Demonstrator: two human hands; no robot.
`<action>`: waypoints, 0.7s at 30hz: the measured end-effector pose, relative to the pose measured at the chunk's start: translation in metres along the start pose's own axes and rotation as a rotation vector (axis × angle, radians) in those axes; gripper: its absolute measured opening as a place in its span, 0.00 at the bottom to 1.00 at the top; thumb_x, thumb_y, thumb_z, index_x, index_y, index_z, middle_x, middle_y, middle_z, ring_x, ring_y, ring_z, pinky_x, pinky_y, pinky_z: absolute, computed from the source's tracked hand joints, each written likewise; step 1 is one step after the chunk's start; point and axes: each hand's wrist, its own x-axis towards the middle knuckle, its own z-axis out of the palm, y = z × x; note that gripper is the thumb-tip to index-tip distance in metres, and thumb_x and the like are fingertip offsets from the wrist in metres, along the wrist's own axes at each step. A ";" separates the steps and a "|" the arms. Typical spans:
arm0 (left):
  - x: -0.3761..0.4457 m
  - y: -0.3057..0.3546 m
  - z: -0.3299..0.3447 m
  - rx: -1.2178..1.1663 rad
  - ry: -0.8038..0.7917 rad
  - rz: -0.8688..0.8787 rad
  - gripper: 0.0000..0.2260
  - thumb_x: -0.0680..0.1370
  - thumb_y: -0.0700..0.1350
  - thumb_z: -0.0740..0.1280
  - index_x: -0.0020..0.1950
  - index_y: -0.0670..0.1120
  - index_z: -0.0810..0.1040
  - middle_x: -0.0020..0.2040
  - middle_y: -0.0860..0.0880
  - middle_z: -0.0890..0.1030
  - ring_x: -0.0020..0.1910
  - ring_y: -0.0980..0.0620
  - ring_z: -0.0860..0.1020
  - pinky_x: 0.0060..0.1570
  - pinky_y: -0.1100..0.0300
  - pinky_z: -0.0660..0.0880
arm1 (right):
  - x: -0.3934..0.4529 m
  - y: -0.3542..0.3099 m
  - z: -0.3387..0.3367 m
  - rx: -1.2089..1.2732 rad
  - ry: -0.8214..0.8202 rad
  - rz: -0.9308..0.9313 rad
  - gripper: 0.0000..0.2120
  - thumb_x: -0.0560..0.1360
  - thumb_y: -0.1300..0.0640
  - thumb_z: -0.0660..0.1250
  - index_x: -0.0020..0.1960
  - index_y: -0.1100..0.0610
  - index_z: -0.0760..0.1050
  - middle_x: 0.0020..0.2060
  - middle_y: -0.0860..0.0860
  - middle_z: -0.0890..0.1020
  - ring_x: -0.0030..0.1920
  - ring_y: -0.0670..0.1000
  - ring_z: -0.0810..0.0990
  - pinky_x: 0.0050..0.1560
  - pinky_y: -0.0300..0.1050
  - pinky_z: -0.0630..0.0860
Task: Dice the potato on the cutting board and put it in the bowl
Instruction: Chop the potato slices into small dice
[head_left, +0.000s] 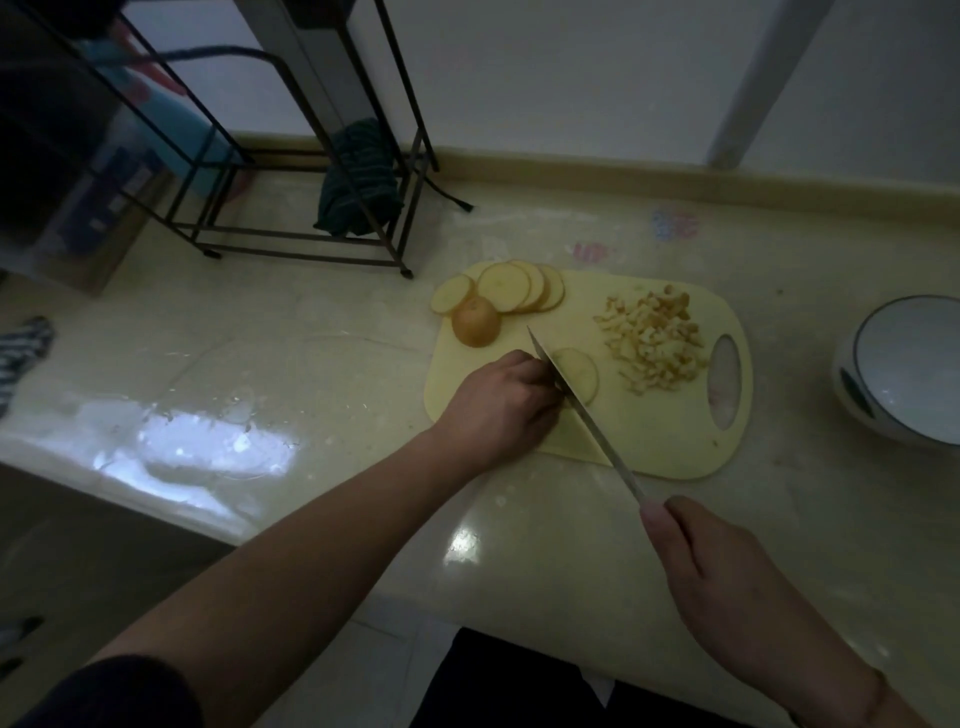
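Observation:
A pale yellow cutting board (660, 431) lies on the counter. Several round potato slices (511, 287) and a potato end piece (475, 322) sit at its far left corner. A heap of diced potato (657, 338) lies at its right side. One slice (579, 371) lies mid-board under the knife (582, 410). My left hand (498, 408) rests on the board with its fingertips curled on that slice, against the blade. My right hand (717, 577) grips the knife handle near the counter's front edge. The white bowl (878, 405) stands to the right of the board.
A black wire rack (291, 156) stands at the back left with a dark striped cloth (358, 182) in it. A wet, shiny patch (208, 441) covers the counter's left front. Another striped cloth (21, 353) lies at the far left edge. A wall runs behind.

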 end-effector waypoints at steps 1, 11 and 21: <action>0.000 0.000 0.000 -0.004 -0.006 0.000 0.13 0.76 0.47 0.64 0.50 0.44 0.87 0.47 0.45 0.84 0.46 0.44 0.80 0.37 0.55 0.78 | 0.003 -0.001 0.002 -0.007 -0.008 0.011 0.24 0.74 0.35 0.48 0.36 0.53 0.69 0.29 0.52 0.77 0.33 0.47 0.76 0.39 0.51 0.71; 0.001 0.002 -0.004 -0.037 0.001 0.019 0.13 0.78 0.46 0.63 0.48 0.42 0.87 0.41 0.45 0.81 0.43 0.44 0.79 0.36 0.53 0.78 | 0.038 -0.011 -0.007 0.203 -0.104 0.137 0.26 0.76 0.36 0.49 0.35 0.57 0.65 0.24 0.47 0.70 0.22 0.44 0.65 0.24 0.40 0.63; -0.004 0.000 -0.007 -0.032 0.014 0.000 0.13 0.78 0.46 0.64 0.45 0.41 0.85 0.46 0.43 0.82 0.45 0.44 0.80 0.37 0.55 0.79 | 0.031 -0.015 -0.012 0.202 -0.122 0.097 0.25 0.74 0.35 0.51 0.35 0.56 0.66 0.23 0.47 0.70 0.22 0.42 0.66 0.24 0.37 0.62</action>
